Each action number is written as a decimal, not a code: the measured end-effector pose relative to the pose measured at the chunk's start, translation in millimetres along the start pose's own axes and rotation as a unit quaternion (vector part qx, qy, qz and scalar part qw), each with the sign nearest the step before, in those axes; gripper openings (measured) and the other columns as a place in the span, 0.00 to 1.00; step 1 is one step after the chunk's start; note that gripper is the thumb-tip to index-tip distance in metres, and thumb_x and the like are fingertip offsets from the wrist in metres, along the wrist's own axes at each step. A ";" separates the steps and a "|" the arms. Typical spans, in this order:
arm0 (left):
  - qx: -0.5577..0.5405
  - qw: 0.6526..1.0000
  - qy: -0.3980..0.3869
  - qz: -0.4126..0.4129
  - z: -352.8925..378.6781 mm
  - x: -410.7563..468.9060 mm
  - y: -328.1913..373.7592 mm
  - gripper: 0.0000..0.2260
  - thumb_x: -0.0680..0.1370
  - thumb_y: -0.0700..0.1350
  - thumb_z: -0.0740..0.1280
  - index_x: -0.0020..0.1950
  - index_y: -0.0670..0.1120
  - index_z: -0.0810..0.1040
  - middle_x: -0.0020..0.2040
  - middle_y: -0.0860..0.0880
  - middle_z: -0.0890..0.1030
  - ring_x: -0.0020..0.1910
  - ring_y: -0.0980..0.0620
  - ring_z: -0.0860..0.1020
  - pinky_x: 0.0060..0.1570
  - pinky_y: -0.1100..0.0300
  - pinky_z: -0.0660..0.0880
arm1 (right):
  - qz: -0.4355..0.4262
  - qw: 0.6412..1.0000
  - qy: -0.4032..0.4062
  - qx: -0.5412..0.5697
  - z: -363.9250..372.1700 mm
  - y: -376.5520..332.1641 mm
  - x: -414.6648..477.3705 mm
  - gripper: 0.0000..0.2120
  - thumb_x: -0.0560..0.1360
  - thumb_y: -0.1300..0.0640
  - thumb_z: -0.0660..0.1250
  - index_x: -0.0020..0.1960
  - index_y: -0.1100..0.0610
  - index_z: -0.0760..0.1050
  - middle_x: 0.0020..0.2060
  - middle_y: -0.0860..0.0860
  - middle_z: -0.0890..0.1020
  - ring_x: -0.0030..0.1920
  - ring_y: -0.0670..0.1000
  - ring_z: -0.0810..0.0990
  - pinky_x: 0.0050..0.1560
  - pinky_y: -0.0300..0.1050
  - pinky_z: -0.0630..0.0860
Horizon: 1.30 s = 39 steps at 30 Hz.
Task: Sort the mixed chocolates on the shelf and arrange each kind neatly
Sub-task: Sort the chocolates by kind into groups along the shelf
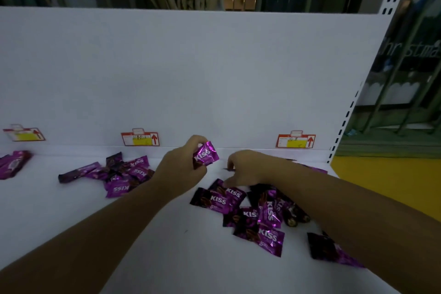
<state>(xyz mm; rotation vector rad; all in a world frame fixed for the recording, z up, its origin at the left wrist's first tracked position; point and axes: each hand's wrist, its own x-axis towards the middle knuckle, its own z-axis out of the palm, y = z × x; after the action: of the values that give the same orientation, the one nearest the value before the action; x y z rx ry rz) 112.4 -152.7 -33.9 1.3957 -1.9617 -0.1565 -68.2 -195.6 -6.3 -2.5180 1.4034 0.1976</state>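
My left hand (183, 162) holds a purple KISS chocolate packet (205, 155) lifted above the white shelf (167, 246). To its right, my right hand (245, 169) hovers palm down over a mixed pile of purple KISS packets (241, 212), its fingers curled by a small dark piece; I cannot tell whether it grips anything. A second pile of KISS packets and a long dark bar (119, 172) lies at centre left. Several purple bars (13, 163) lie at the far left.
Three red and yellow price tags (140, 138) hang on the white back panel. A dark purple packet (327, 248) lies under my right forearm. The slotted shelf upright (343, 124) and a yellow surface (386, 188) bound the right side.
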 end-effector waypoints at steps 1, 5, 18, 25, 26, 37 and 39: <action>-0.003 1.000 -0.004 0.002 -2.2 -1.8 1.3 0.19 0.71 0.37 0.68 0.57 0.50 0.68 0.39 0.54 0.78 0.34 0.56 0.78 0.33 0.62 0.77 | 0.001 1.000 -0.022 -0.012 3.0 -2.7 2.6 0.23 0.72 0.44 0.69 0.53 0.64 0.78 0.46 0.57 0.80 0.48 0.56 0.78 0.44 0.44 0.73; -0.028 0.999 -0.019 -0.013 -4.4 -11.8 5.5 0.21 0.72 0.35 0.67 0.60 0.51 0.66 0.39 0.54 0.77 0.33 0.55 0.77 0.33 0.64 0.77 | -0.008 1.000 -0.012 0.011 7.3 -7.1 10.3 0.14 0.72 0.51 0.69 0.40 0.62 0.76 0.34 0.55 0.76 0.38 0.54 0.74 0.33 0.41 0.66; -0.021 0.980 -0.192 -0.038 25.3 -32.5 13.2 0.25 0.77 0.54 0.63 0.72 0.57 0.59 0.66 0.55 0.69 0.62 0.58 0.67 0.62 0.63 0.66 | 0.041 0.950 0.212 0.223 -27.5 46.0 -11.7 0.12 0.78 0.53 0.61 0.59 0.59 0.70 0.45 0.52 0.77 0.41 0.51 0.73 0.38 0.42 0.65; 0.055 0.984 -0.170 -0.012 32.4 -38.3 13.1 0.32 0.71 0.63 0.65 0.71 0.55 0.62 0.63 0.56 0.70 0.61 0.58 0.67 0.61 0.64 0.63 | 0.032 0.991 0.123 0.028 -25.2 69.1 -21.4 0.20 0.69 0.52 0.72 0.58 0.57 0.73 0.52 0.53 0.78 0.49 0.53 0.75 0.48 0.43 0.72; 0.055 0.985 -0.162 -0.015 34.5 -38.8 12.3 0.32 0.70 0.65 0.64 0.71 0.55 0.62 0.63 0.56 0.71 0.60 0.58 0.67 0.61 0.64 0.63 | 0.024 0.992 0.123 0.012 -24.0 69.9 -20.3 0.18 0.69 0.55 0.71 0.57 0.57 0.74 0.51 0.54 0.79 0.49 0.53 0.75 0.47 0.43 0.72; 0.074 0.993 -0.075 -0.057 34.6 -45.2 21.3 0.40 0.62 0.73 0.52 0.69 0.53 0.66 0.62 0.53 0.74 0.61 0.54 0.72 0.54 0.69 0.61 | 0.014 0.990 0.066 -0.121 -1.7 58.8 11.3 0.20 0.73 0.40 0.64 0.55 0.56 0.76 0.50 0.53 0.79 0.52 0.55 0.76 0.48 0.46 0.73; 0.084 0.992 -0.062 -0.067 34.0 -45.8 21.9 0.40 0.63 0.73 0.52 0.69 0.53 0.66 0.61 0.54 0.74 0.59 0.55 0.73 0.53 0.68 0.64 | 0.018 0.990 0.067 -0.123 0.4 56.7 16.4 0.21 0.73 0.40 0.64 0.56 0.55 0.76 0.50 0.53 0.79 0.53 0.55 0.76 0.47 0.46 0.72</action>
<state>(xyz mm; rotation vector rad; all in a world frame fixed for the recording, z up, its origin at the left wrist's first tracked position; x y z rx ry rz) 82.1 -114.2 -70.3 1.6655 -2.0202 -0.1457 -107.8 -237.4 -19.3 -2.7506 1.5633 0.2235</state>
